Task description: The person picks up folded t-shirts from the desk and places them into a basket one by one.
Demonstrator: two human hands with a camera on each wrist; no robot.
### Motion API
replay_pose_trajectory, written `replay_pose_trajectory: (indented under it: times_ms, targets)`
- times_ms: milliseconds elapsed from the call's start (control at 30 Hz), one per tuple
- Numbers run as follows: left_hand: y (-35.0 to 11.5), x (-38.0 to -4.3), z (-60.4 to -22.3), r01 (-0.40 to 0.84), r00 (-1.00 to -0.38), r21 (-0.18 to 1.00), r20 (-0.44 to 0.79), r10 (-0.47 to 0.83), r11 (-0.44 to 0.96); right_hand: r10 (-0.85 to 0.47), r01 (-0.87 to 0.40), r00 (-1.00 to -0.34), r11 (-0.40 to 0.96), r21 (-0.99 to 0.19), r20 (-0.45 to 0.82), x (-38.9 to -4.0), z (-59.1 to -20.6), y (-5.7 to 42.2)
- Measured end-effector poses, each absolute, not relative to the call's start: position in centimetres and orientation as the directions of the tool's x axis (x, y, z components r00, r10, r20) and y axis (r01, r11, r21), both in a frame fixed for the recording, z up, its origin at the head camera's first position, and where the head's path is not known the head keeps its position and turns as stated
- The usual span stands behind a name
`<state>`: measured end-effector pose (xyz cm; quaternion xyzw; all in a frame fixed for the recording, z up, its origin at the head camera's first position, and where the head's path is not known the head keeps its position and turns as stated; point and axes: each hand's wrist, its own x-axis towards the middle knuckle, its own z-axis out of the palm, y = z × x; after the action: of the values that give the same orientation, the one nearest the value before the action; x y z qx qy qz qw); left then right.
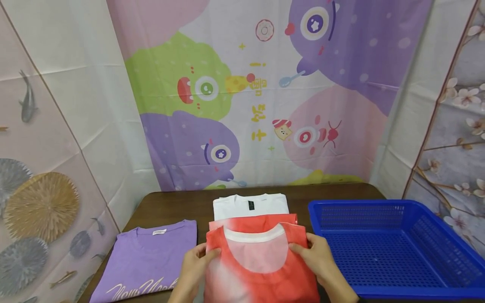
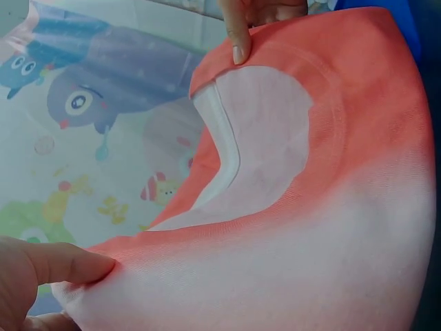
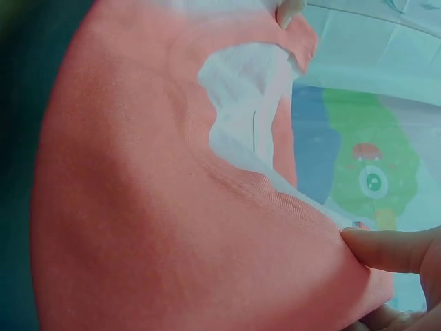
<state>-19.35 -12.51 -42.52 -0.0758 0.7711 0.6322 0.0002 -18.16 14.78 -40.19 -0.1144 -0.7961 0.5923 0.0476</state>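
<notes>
A red-and-white T-shirt (image 1: 265, 280) with a white inner neckband is held up by its shoulders in front of me. My left hand (image 1: 198, 269) pinches the left shoulder, thumb on the front of the fabric. On the opposite shoulder my right hand (image 1: 316, 259) pinches the cloth the same way. The left wrist view shows the left thumb (image 2: 83, 265) pressed on the pale red edge; in the right wrist view the right thumb (image 3: 386, 248) lies on the red shoulder. Just behind the T-shirt shows a strip of red fabric (image 1: 261, 221), partly hidden.
A folded white T-shirt (image 1: 235, 207) lies farther back on the dark wooden table (image 1: 170, 204). To the left is a folded purple T-shirt (image 1: 155, 256) with pale lettering. A blue plastic basket (image 1: 363, 203) stands at the right. Printed curtains (image 1: 257, 164) surround the table.
</notes>
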Motion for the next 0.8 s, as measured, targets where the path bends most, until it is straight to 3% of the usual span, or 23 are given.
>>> replay_pose_trajectory:
  times_ms: [800]
  targets:
    - [-8.9, -20.2, -38.4, 0.019, -0.999, 0.991, 0.025, -0.047, 0.133, 0.249, 0.141, -0.966, 0.276, -0.951, -0.071, -18.1, -36.8, 19.2]
